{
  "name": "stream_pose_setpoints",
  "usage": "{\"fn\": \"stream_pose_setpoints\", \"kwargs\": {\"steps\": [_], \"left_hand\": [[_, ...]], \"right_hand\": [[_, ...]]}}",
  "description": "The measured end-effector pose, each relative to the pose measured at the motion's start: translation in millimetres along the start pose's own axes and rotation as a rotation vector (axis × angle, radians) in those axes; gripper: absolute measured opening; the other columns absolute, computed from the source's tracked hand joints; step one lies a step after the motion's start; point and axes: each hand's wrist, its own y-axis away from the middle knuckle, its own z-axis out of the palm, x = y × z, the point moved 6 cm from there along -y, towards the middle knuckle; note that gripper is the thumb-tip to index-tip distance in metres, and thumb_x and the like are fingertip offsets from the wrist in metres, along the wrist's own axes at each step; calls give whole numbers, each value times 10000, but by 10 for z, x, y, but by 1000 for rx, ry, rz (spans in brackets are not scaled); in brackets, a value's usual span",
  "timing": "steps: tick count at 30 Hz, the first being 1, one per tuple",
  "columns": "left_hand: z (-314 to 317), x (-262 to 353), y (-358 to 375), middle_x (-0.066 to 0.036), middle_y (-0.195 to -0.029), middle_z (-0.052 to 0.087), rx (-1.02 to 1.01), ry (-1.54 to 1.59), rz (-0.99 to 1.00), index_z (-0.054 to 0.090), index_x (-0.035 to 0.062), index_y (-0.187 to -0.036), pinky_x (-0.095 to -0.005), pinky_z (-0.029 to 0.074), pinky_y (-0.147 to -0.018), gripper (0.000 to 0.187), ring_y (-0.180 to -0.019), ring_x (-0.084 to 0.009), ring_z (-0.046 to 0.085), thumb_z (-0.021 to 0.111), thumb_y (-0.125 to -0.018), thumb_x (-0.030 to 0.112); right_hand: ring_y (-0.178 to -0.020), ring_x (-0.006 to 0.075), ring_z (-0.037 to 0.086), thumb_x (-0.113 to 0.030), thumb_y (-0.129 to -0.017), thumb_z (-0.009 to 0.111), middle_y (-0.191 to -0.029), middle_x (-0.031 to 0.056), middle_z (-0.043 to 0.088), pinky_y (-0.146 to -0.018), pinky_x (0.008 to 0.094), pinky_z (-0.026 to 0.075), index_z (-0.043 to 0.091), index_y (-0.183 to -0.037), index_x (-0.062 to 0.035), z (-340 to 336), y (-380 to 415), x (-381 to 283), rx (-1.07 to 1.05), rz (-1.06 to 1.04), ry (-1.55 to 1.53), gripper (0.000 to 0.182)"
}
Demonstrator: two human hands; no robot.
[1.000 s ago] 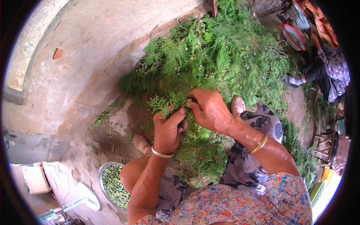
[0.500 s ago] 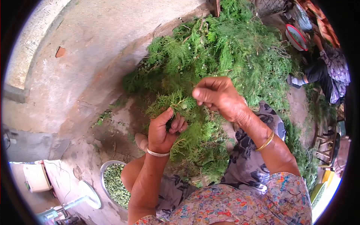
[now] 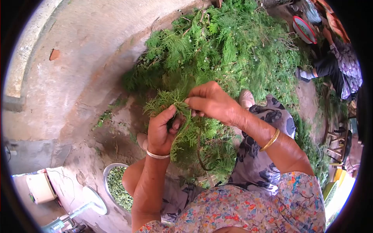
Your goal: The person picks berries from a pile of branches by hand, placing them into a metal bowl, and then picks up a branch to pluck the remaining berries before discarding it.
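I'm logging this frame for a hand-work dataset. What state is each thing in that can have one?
left hand: closed around a green sprig
right hand: fingertips pinched on the same sprig
green sprig: held up between both hands
branch pile: heaped loose on the ground
metal bowl: upright, holding green bits
red-rimmed bowl: beside another person, contents unclear

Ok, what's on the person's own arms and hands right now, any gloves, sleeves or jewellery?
No gloves: both hands are bare. The left hand has a silver-coloured bangle at the wrist; the right hand has a gold-coloured bangle up the forearm. Forearms are uncovered; a multicoloured floral top shows at the bottom of the view.
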Motion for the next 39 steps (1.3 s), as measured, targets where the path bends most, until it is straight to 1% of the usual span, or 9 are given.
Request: {"fn": "stream_pose_setpoints", "kwargs": {"steps": [4, 6, 10, 18, 20, 24, 30, 32, 39], "left_hand": [[-77, 87, 2, 9, -592, 493, 61, -20, 10, 579, 32, -963, -206, 424, -526, 187, -468, -58, 390, 550, -887, 201], [-90, 214, 33, 27, -529, 371, 49, 168, 13, 555, 48, -975, -267, 378, -445, 218, -449, -56, 342, 495, -934, 253], [-229, 427, 26, 9, -644, 430, 32, 320, 181, 516, 29, -983, -245, 288, -427, 227, -436, -58, 355, 476, -942, 249], [-297, 697, 111, -7, -701, 452, -348, 489, 260, 462, 33, -1080, -252, 263, -484, 290, -483, -79, 379, 500, -932, 280], [-244, 724, 131, -13, -762, 466, -505, 490, 235, 439, 34, -1123, -245, 269, -501, 367, -519, -77, 394, 537, -913, 318], [-63, 693, 193, -11, -752, 463, -546, 512, 278, 435, 32, -1122, -249, 288, -515, 385, -572, -77, 403, 549, -909, 332], [-226, 796, 127, -33, -736, 516, -318, 573, 323, 498, 12, -1071, -299, 408, -604, 290, -655, -145, 504, 414, -976, 273], [-450, 721, 156, -121, -959, 598, 199, 201, 292, 526, 18, -1133, -415, 496, -704, 356, -780, -231, 564, 515, -934, 313], [-452, 417, 156, -178, -1276, 458, 344, -21, 101, 414, 15, -1290, -467, 453, -901, 550, -1138, -327, 456, 502, -923, 414]], "right_hand": [[-477, 78, 482, -198, -831, 587, -607, 43, 590, -414, 188, 353, 644, -770, 7, -78, 31, 36, -9, 173, -311, 222], [-479, 83, 438, -185, -829, 538, -660, 58, 576, -411, 196, 320, 616, -861, 27, -316, 26, -32, 39, 46, -757, 228], [-549, 105, 431, -156, -813, 484, -789, 107, 570, -428, 213, 297, 533, -945, 47, -402, 37, -54, 118, 6, -818, 246], [-435, 122, 492, -205, -841, 643, -551, 66, 560, -416, 231, 377, 631, -755, 4, -114, 82, 343, 178, 323, -425, 226], [-441, 78, 483, -211, -846, 642, -589, 55, 587, -372, 236, 356, 592, -704, -36, 88, 64, 375, 21, 247, -88, 231], [-442, 74, 492, -186, -829, 662, -582, 58, 592, -378, 235, 363, 596, -701, -22, 391, 118, 411, -190, 258, -174, 219], [-457, 80, 497, -156, -823, 666, -572, 52, 586, -421, 224, 381, 591, -681, -3, 317, 46, 288, -92, 244, -353, 221], [-465, 78, 505, -126, -829, 650, -572, 52, 587, -422, 224, 383, 583, -653, -2, 230, 1, 240, 23, 90, -377, 225], [-499, 84, 530, -123, -841, 636, -586, 57, 595, -422, 222, 396, 584, -680, 2, -171, -30, 191, 357, -68, -129, 210]]}}
